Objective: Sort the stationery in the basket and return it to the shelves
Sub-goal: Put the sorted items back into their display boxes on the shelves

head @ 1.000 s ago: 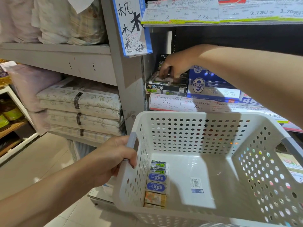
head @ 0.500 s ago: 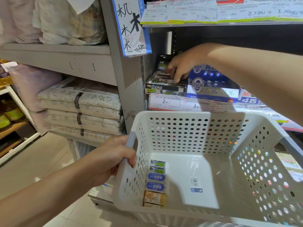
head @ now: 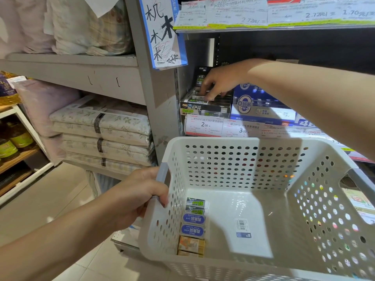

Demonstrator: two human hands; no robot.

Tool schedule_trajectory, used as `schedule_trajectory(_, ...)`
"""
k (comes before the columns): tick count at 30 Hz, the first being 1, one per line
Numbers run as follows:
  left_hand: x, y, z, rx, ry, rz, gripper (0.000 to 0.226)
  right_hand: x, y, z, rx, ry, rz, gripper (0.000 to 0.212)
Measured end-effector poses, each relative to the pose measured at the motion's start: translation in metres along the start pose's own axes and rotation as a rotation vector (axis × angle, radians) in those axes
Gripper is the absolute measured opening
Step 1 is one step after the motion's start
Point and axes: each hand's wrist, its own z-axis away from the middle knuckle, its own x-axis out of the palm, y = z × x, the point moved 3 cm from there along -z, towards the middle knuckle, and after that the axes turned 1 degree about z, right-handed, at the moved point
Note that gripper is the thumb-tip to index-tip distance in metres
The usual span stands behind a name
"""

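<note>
My left hand (head: pixel 134 197) grips the grey handle on the left side of a white perforated basket (head: pixel 223 139). Along the basket's left wall lies a row of small eraser packs: two green-labelled (head: pixel 195 203), two blue (head: pixel 192 219) and orange ones (head: pixel 191 244). My right hand (head: pixel 223 82) reaches over the basket into a black display box (head: pixel 205 108) on the shelf. Its bent fingertips rest on a white eraser pack (head: pixel 197 97) in the front row. The thumb is hidden.
A blue display box (head: pixel 259 110) stands right of the black one, with price tags (head: pixel 203 125) on the shelf edge below. A grey upright (head: pixel 154 94) separates this bay from folded bedding packs (head: pixel 101 128). Oil bottles (head: pixel 12 140) stand far left. A barcode sticker (head: pixel 242 227) is on the basket floor.
My right hand lifted slightly over the black box with fingers spread, then came down again onto the front packs. The left hand and the basket have stayed put.
</note>
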Motion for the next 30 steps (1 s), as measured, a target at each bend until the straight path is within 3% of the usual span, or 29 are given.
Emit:
schedule_trajectory(4, 0.001, -0.001, 0.001, -0.003, 0.01, 0.004, 0.044, 0.001, 0.0, 0.001, -0.013, 0.042, -0.013, 0.021)
schedule_trajectory(8, 0.002, 0.0, 0.002, -0.003, 0.017, 0.008, 0.044, 0.002, -0.004, 0.006, 0.005, 0.089, -0.12, 0.038)
schedule_trajectory(12, 0.001, 0.0, 0.002, -0.008, 0.01, 0.006, 0.047, -0.002, -0.004, 0.008, 0.045, 0.096, -0.286, 0.035)
schedule_trajectory(19, 0.002, 0.0, 0.002, -0.009, -0.005, -0.001, 0.05, 0.007, -0.01, 0.008, 0.028, 0.049, -0.544, 0.048)
schedule_trajectory(26, 0.005, 0.004, 0.004, -0.011, 0.009, -0.014, 0.049, 0.012, -0.011, 0.01, -0.013, 0.044, -0.529, 0.04)
schedule_trajectory(30, 0.004, 0.004, 0.004, -0.014, 0.008, -0.017, 0.047, 0.006, -0.007, 0.011, 0.009, 0.035, -0.521, 0.057)
